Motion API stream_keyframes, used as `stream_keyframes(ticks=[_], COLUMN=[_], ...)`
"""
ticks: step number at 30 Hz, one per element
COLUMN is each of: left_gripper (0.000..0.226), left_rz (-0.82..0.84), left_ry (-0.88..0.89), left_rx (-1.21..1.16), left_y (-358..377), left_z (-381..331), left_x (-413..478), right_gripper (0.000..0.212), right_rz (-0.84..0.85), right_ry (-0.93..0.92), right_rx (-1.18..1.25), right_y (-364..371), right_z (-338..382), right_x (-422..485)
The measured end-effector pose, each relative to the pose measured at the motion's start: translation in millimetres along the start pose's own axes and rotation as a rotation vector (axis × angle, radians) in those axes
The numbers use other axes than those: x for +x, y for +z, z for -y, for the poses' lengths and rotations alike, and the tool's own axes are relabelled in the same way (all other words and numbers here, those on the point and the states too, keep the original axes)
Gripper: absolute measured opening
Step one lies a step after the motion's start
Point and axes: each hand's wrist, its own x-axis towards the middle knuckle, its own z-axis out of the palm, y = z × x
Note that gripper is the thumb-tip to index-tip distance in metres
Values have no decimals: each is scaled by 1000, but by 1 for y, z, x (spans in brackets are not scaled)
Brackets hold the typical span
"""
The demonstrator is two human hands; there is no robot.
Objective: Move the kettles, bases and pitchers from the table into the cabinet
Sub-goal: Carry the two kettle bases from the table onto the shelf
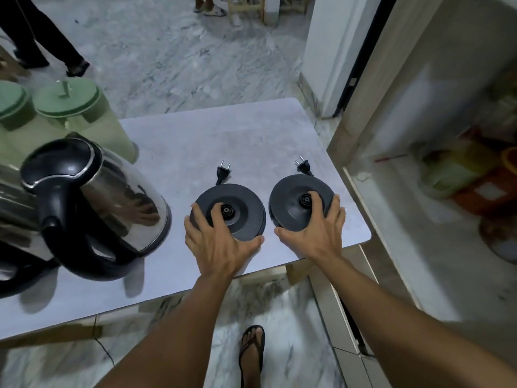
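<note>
Near the front right corner of the pale grey worktop (195, 147), the left hand (221, 242) and right hand (316, 231) reach palm-down, each grip spread and clasping a round black plastic kettle base (240, 205) (291, 200); plugs point to the far edge.

Two round black plastic kettle bases (232, 210) (300, 204) are being seen side by side on the grey bench (195, 141), near its right edge. A steel kettle with black handle (112, 200) is standing left of them, two green-lidded pitchers (84, 113) behind it. The open cabinet (433, 163) is lying right of the bench.
</note>
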Motion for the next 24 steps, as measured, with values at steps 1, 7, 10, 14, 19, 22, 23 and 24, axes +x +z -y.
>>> stream_keyframes(ticks=[1,7,10,14,19,22,23,24], left_gripper=[109,108,109,111,110,110,110,110], left_rz=[0,-18,-44,-91,-126,-138,-141,-141], left_ry=[-8,-15,62,157,287,395,440,489], left_rx=[3,-7,-12,-4,-78,-112,-123,-139], left_y=[-2,-31,-65,-121,-181,-213,-222,-232], left_z=[-1,-13,-19,-32,-60,-79,-85,-89], left_x=[-2,-20,-34,-56,-77,-92,-96,-101], right_gripper=[112,111,110,111,111,113,113,113], right_rz=[-5,-58,-131,-202,-344,-453,-488,-524], right_ry=[2,-17,-32,-37,-60,-28,-16,-3], right_rx=[-1,-37,-18,3,38,58,67,77], right_y=[-2,-34,-65,-114,-176,-213,-224,-235], right_z=[1,2,8,21,36,46,50,53], right_x=[-3,-30,-50,-84,-131,-164,-176,-190])
